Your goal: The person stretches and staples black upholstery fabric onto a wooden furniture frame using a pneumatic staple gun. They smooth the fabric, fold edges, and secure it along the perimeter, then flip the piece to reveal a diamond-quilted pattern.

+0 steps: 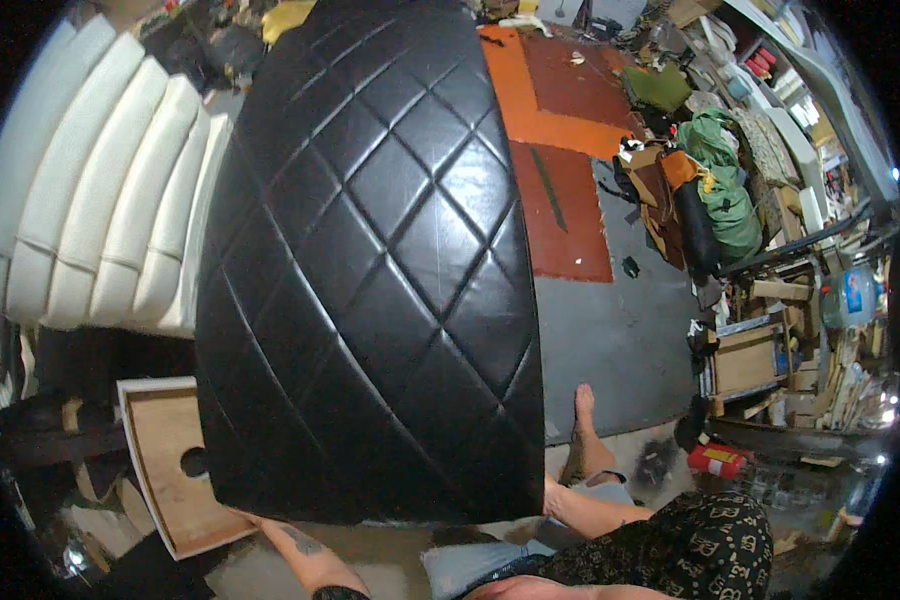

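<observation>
A large black quilted upholstered panel, with a diamond pattern stitched into its glossy cover, fills the middle of the view. It stretches from close to my body to the far side of the room. At its near left corner, my left hand grips the edge; the fingers are mostly hidden beneath it. My right hand holds the near right edge, its fingers likewise tucked out of sight. Both forearms reach forward from the lower edge of the view.
White padded channelled panels stand at left. Below them is a white-edged wooden board with a round hole. Reddish-brown and orange pieces cover part of the grey floor. Green bags, wood scraps and a red container line the right.
</observation>
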Motion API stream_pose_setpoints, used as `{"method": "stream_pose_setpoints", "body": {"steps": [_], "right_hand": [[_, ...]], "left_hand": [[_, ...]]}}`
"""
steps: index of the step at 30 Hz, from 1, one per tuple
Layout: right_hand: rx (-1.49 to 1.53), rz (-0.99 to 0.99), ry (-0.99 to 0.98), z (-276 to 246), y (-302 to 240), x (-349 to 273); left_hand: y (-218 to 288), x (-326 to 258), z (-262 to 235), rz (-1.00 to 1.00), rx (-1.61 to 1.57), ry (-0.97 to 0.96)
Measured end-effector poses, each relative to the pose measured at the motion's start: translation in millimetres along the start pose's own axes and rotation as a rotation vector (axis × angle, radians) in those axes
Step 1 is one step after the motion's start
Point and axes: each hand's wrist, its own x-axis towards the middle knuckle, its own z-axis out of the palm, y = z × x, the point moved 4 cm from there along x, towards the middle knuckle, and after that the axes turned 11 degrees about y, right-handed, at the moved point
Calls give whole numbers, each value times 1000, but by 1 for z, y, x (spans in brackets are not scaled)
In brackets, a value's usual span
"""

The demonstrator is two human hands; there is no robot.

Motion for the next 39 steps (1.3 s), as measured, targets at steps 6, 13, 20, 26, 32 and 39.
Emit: {"method": "stream_pose_setpoints", "body": {"steps": [6,13,20,26,32,39], "right_hand": [[35,-107,99,-99,-85,-65],[-295,-845,950,-253,-309,-190],[-971,-1506,1242,-165,-338,-204],[-1130,-1577,1183,-139,-343,-234],[-1598,-1843,682,7,-405,-233],[-1479,-1611,801,141,-610,-194]], "left_hand": [[-34,-102,-17,-27,-33,-160],[-121,-342,-42,64,804,-382],[-170,-508,184,1440,1506,-327],[-192,-536,222,1555,1448,-258],[-194,-528,216,1544,1446,-268],[-192,-530,218,1492,1475,-246]]}}
